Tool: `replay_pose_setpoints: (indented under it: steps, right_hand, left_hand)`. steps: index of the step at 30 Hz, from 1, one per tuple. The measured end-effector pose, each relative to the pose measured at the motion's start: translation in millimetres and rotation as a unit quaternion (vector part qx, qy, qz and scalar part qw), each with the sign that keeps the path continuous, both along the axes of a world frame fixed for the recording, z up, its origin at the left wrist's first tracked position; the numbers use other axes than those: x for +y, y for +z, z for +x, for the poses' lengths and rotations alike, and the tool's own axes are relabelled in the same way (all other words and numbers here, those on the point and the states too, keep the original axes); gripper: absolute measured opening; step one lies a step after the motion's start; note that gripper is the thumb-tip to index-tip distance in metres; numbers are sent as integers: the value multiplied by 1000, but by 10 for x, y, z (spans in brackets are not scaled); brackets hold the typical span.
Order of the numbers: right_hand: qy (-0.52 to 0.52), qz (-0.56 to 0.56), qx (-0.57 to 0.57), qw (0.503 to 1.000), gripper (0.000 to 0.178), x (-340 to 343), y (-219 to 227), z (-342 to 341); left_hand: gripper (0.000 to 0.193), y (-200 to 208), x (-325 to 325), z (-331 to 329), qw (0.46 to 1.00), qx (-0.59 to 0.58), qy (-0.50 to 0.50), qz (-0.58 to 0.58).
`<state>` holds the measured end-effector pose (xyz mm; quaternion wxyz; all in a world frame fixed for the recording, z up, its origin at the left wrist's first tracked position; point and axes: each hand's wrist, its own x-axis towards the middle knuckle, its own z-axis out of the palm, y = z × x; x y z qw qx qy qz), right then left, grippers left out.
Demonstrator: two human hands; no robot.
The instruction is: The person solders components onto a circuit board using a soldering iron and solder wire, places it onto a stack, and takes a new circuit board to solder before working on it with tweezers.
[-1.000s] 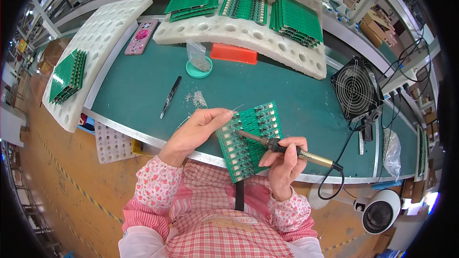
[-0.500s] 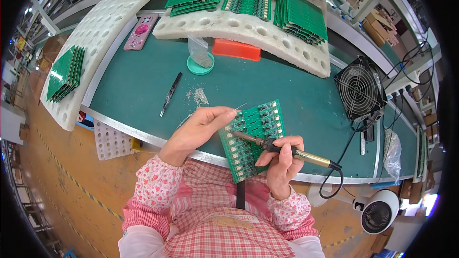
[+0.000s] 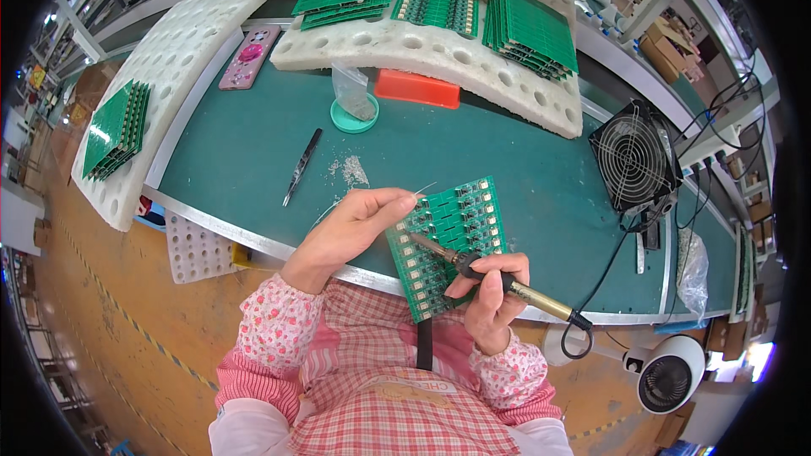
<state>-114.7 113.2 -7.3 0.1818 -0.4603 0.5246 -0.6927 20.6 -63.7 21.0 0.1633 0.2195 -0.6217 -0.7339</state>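
Observation:
A green circuit board with rows of small white parts is tilted over the table's front edge. My left hand is closed at its upper left corner, pinching a thin solder wire whose end sticks out past the fingertips. Whether those fingers also grip the board is hidden. My right hand is wrapped round a soldering iron, its tip over the board's left row of parts. Beyond my left hand lie black tweezers and a scatter of tiny clear parts on the green mat.
Stacked circuit boards stand on a white foam block at the back, others on left foam. A red tray, turquoise lid with a bag, and pink phone lie before it. Right are a black fan and iron cord.
My right hand and the soldering iron's handle have shifted slightly down and left, while the tip stays near the same row. The left hand looks almost unmoved.

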Motion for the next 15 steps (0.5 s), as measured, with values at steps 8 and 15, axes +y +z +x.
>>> replay_pose_setpoints:
  steps: [8, 15]
  right_hand:
    - [-66, -49, -58, 995, 19, -30, 1, 46]
    - [-112, -79, -104, 985, 29, -48, 32, 44]
  left_hand:
    - [38, -4, -5, -5, 1000, -1, 3, 5]
    - [39, -10, -4, 17, 1000, -6, 7, 11]
